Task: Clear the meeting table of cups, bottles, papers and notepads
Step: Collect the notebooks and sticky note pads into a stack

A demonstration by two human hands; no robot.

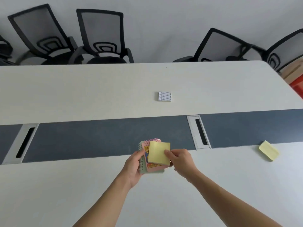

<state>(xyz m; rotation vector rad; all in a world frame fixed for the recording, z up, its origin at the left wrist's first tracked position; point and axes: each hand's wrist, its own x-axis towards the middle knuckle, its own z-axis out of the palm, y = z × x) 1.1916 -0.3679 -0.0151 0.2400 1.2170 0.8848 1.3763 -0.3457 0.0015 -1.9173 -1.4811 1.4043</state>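
Fingers of your left hand (pixel 133 167) are curling round two spiral notepads (pixel 152 168) over the counter's (pixel 82 185) near half while your right hand (pixel 180 161) is pinching a yellow sticky pad (pixel 158 154) onto them, apparently building one stack that leaves a hand free.

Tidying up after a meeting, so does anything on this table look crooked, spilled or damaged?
Nothing spilled or damaged. The loose yellow pad at the right lies skewed to the grey strip, and the notepads in the left hand are fanned unevenly.

L hand (pixel 133 167) grips notepads (pixel 153 167); R hand (pixel 182 161) pinches stickies (pixel 157 153).
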